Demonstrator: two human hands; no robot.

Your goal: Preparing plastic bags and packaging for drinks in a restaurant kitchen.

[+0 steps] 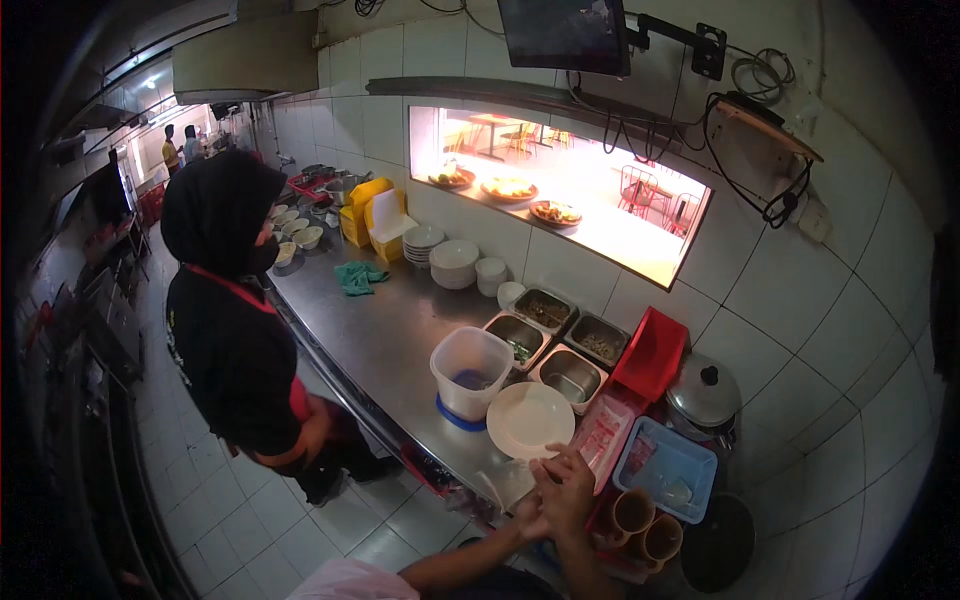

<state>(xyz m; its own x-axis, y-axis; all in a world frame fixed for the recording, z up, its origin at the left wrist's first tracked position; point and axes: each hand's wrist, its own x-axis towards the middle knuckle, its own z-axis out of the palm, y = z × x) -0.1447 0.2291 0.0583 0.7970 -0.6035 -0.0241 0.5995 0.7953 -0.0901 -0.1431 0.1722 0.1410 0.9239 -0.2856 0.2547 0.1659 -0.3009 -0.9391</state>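
Close together, my left hand (530, 517) and my right hand (566, 484) are at the near end of a steel counter (337, 315). My right hand overlaps the left and hides part of it; its fingers are bent. Beside my left hand is a thin, translucent plastic piece (504, 481); whether it is a bag or a glove, and which hand grips it, I cannot tell. Just beyond the fingers lies a white plate (531, 421). A clear plastic tub (471, 364) stands next to it, over a blue lid (459, 415).
Steel food pans (571, 375), a red bin (651, 352), a blue basket (666, 469) and clay mugs (634, 511) crowd the right. White bowls (454, 262) are stacked along the wall. A co-worker (232, 337) stands at the counter's left edge. Filled dishes (508, 189) sit on the pass-through ledge.
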